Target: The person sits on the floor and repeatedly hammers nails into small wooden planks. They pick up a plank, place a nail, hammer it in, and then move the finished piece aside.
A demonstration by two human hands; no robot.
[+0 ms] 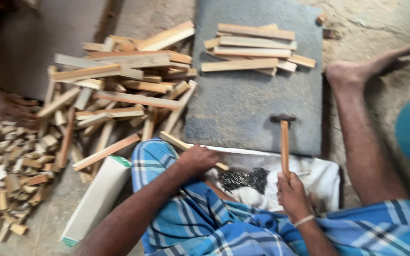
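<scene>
My right hand [291,193] grips the wooden handle of a hammer [284,142], whose dark head points away over a grey slab [243,104]. My left hand [198,159] is closed on a thin wooden strip [176,141] that lies across my knee. Just below both hands a heap of small dark nails [243,179] sits on a white cloth [319,173]. A neat stack of wooden strips [252,47] rests at the slab's far end.
A big loose pile of wooden strips [119,90] lies left of the slab, with a heap of short wood offcuts [10,166] further left. A white box [98,199] lies by my left knee. My bare leg [357,128] stretches out on the right.
</scene>
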